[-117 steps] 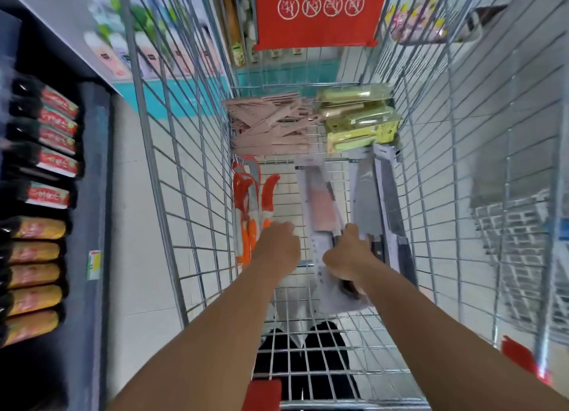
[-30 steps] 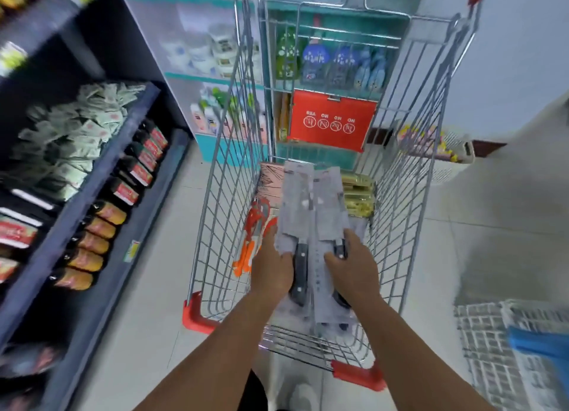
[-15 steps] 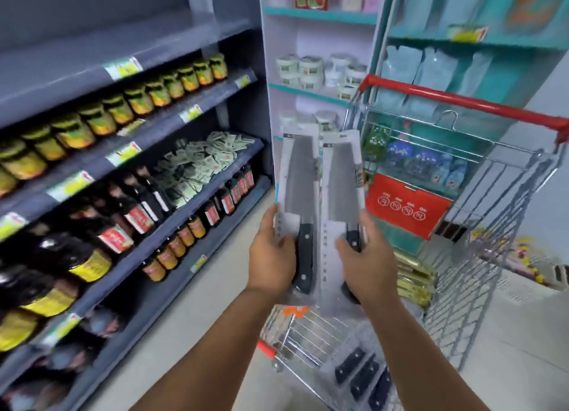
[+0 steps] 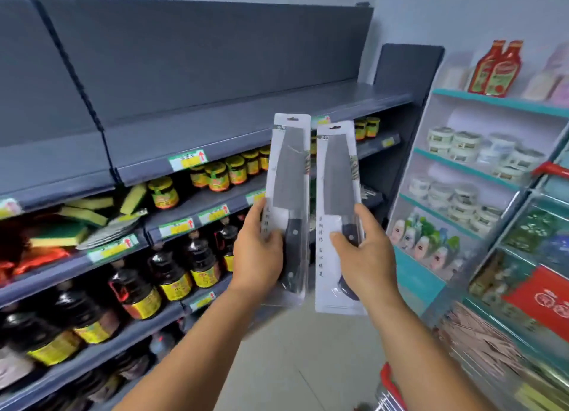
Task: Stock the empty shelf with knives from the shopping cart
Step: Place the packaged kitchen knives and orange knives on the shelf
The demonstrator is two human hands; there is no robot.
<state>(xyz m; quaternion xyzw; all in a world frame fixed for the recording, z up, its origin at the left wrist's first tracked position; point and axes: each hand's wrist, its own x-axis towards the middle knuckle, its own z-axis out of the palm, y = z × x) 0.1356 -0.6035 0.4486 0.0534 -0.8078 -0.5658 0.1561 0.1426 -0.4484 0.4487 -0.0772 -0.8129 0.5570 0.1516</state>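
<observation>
- Left hand (image 4: 258, 256) fingers curl round the left packaged knife (image 4: 288, 195) at its handle; right hand (image 4: 366, 253) fingers clamp the right packaged knife (image 4: 338, 201) likewise.
- Since half a second ago, both knives have risen from above the shopping cart (image 4: 389, 389) and now stand upright before the empty shelf (image 4: 215, 124).
- Both arms reach forward, knives side by side, slightly apart.

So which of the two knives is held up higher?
The packaged knife in the left hand; its card top reaches above that of the packaged knife in the right hand.
</observation>
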